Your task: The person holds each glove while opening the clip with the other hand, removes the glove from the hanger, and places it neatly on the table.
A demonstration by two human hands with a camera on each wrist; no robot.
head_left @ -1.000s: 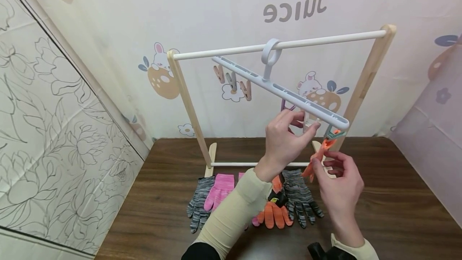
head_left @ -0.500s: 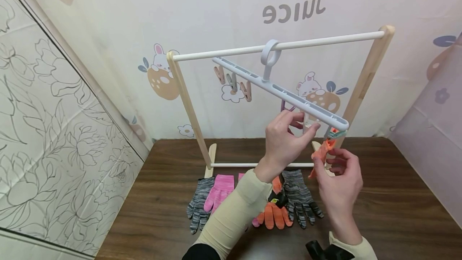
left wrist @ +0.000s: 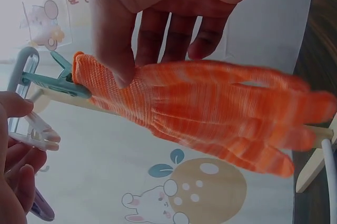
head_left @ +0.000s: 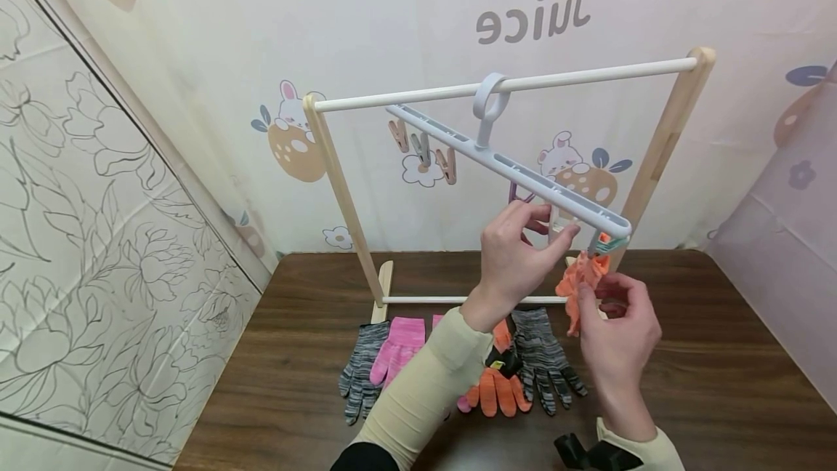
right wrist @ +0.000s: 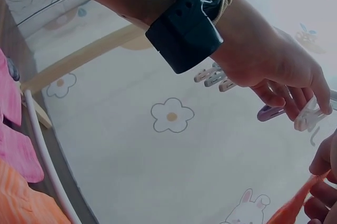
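An orange knit glove hangs from the right end of a pale hanger. A green clothespin bites the edge of its cuff. My right hand pinches the glove near the cuff between thumb and fingers; in the left wrist view the glove stretches out sideways with its fingers spread. Just left of it, my left hand pinches a white clothespin under the hanger. A purple clothespin hangs beside that hand.
The hanger hooks over the white top bar of a wooden rack. Three clothespins dangle at its left end. Grey, pink and orange gloves lie on the brown table, partly behind the left sleeve.
The hanging orange glove has turned and shows wider to the head camera as the right hand shifts slightly. The left hand stays in place at the white clothespin.
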